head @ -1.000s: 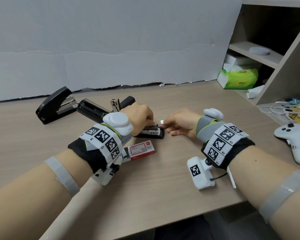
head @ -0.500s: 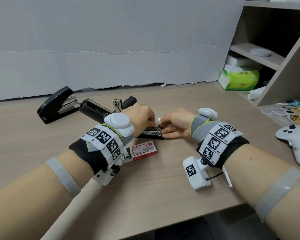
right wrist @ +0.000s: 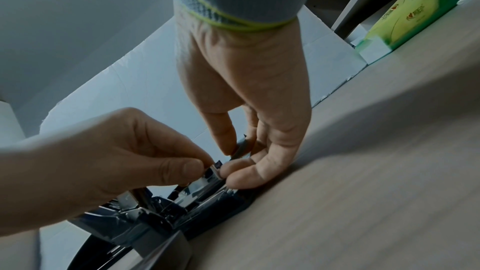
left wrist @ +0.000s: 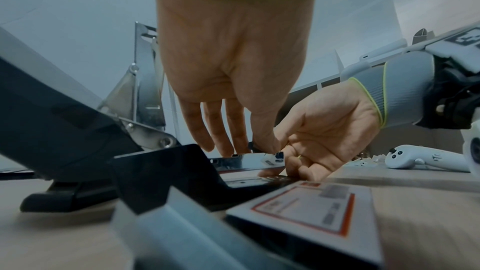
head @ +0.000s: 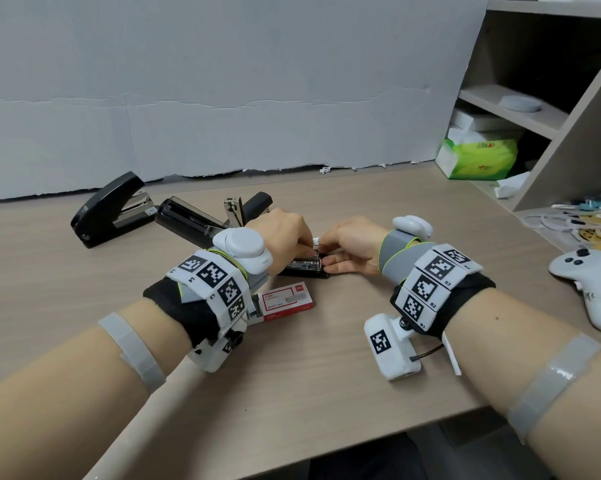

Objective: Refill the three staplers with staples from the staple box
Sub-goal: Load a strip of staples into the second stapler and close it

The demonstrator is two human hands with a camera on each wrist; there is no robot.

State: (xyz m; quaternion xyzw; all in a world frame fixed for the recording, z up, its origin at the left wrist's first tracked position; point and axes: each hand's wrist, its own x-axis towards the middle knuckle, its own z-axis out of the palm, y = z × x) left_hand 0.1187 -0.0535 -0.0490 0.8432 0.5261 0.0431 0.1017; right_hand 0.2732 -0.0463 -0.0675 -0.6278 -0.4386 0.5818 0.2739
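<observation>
Center of the head view, an opened stapler (head: 306,268) lies on the desk (head: 326,358), left hand (head: 285,237) curled over it, thumb and fingers gripping the metal staple channel (left wrist: 249,160), while right hand (head: 352,244) pinches a staple strip (right wrist: 240,149) at the channel's front end, lower fingers resting on the base. Just below it sits the red staple box (head: 287,301), bare desk reaching to the near edge; two more black staplers, one closed (head: 113,209), one opened (head: 202,220), lie at left-center toward the wall, controller (head: 590,289) at right edge.
</observation>
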